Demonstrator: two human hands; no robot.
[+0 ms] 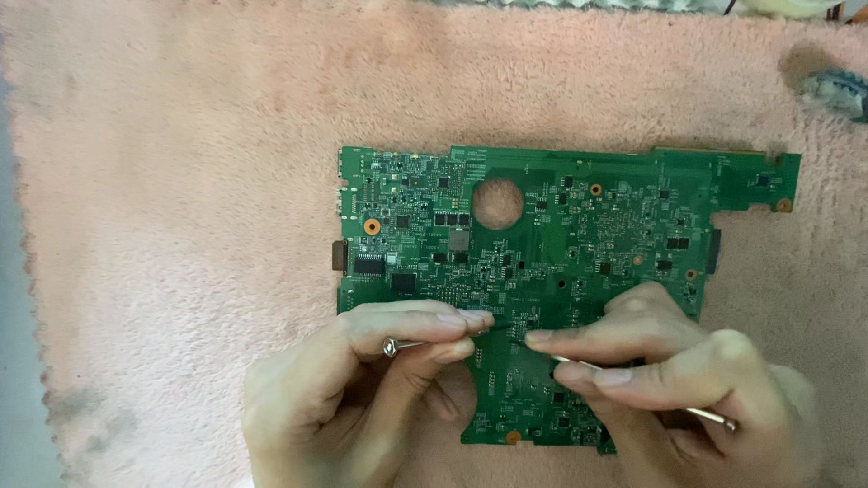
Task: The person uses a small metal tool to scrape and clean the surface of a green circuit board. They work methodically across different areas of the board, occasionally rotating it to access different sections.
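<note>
1 green circuit board [579, 271], flat on pink fleece cloth [181, 226] | 2 thin metal tools | left hand [362, 389] fingers pinched on left tool [425, 342] | right hand [669, 370] fingers clamped on right tool [705, 414] | both tips meet low-centre on board, between fingertips | blue-grey object [836, 90] top right.

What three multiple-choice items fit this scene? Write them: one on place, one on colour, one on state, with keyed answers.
1. The circuit board lies on:
A. a pink fuzzy cloth
B. a steel tray
C. bare wood

2. The board is:
A. blue
B. green
C. red

3. The left hand is:
A. flat and empty
B. out of view
C. pinching a thin metal tool

Answers:
1 A, pink cloth surrounds the board.
2 B, its surface is green.
3 C, the left tool sits between its fingers; the right hand pinches another tool.
</note>
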